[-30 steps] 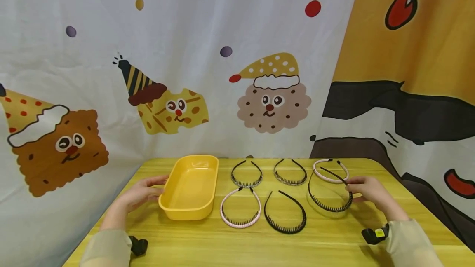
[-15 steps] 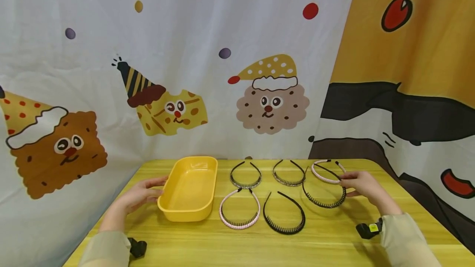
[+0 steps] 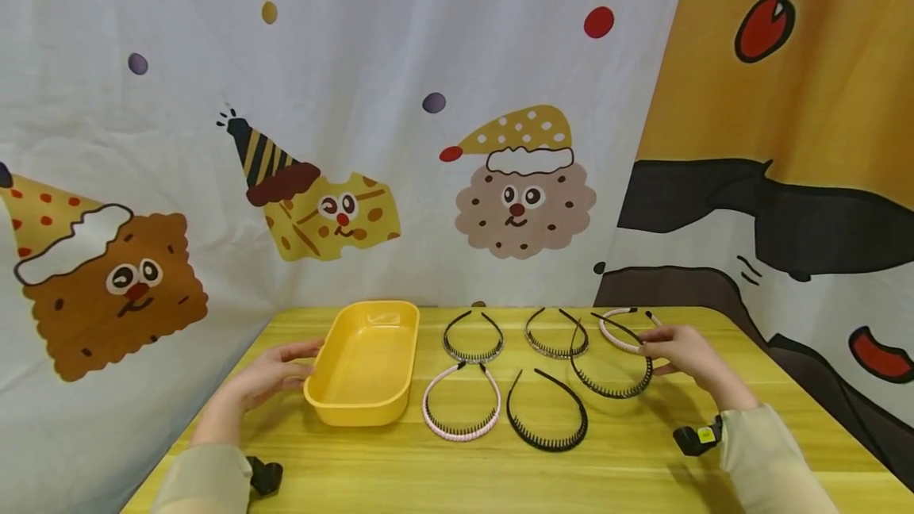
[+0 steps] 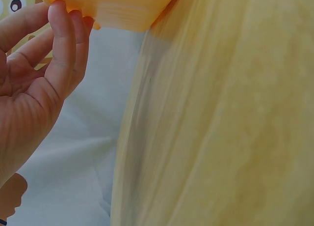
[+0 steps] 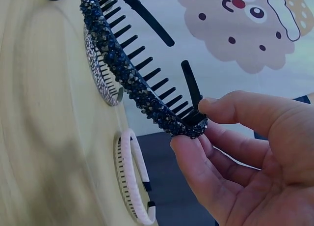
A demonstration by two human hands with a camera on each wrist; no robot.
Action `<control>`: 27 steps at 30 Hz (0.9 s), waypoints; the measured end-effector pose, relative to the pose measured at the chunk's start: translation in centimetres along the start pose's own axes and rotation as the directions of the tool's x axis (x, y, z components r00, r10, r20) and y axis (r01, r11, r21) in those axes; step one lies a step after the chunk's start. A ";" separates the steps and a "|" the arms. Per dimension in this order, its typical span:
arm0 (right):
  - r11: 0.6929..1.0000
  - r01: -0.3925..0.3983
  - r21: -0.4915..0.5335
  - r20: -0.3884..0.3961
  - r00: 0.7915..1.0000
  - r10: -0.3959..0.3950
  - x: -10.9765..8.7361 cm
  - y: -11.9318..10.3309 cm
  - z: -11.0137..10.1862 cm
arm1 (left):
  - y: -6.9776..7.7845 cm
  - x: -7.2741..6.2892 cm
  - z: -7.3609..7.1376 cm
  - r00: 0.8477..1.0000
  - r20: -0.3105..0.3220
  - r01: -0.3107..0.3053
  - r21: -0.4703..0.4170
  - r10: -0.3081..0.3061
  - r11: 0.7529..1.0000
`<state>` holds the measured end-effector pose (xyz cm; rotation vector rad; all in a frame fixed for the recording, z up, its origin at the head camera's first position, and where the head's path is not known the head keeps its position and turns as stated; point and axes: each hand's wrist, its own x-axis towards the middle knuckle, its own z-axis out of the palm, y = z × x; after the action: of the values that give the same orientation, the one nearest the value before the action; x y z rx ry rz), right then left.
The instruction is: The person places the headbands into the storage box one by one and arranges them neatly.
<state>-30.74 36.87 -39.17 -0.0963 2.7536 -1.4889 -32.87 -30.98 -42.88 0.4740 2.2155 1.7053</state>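
Observation:
My right hand (image 3: 685, 354) pinches a black toothed headband (image 3: 612, 393) at its side, thumb and fingers on the band. In the right wrist view its outer face is studded with dark, glittering stones. It is tilted above the right part of the table and overlaps a pink headband (image 3: 616, 339) behind it in the head view. My left hand (image 3: 267, 377) has its fingers loosely extended, fingertips against the left wall of a yellow tray (image 3: 366, 367). No headband shows inside the tray.
Several more headbands lie on the wooden table (image 3: 457, 482): a pink one (image 3: 462, 436) and a plain black one (image 3: 548, 443) in front, two with sparkly bands behind, such as the glittery headband (image 3: 474, 358). A printed curtain (image 3: 428, 276) hangs at the back edge.
My right hand has carried the black headband leftward, away from the table's right side. The left hand and the tray have stayed in place.

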 end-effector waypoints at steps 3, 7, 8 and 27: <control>1.000 0.006 0.001 0.003 1.000 -0.006 0.2 -0.3 0.4 | 0.0 0.0 0.0 1.000 0.000 -0.001 0.002 0.001 1.000; 1.000 0.011 0.004 0.002 1.000 -0.011 0.5 -0.6 0.8 | 0.1 0.0 0.0 1.000 0.003 -0.004 0.001 0.004 1.000; 1.000 0.013 0.004 0.000 1.000 -0.013 0.5 -0.7 0.9 | 0.1 0.0 0.0 1.000 0.003 -0.004 -0.001 0.004 1.000; 0.999 0.042 0.011 0.023 0.999 -0.043 1.5 -2.5 2.6 | 0.0 0.0 -0.2 1.000 0.008 -0.004 -0.021 0.004 1.000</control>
<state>-32.05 33.26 -38.51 -0.1715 2.7425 -1.5023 -32.93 -31.14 -42.84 0.4798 2.1898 1.7239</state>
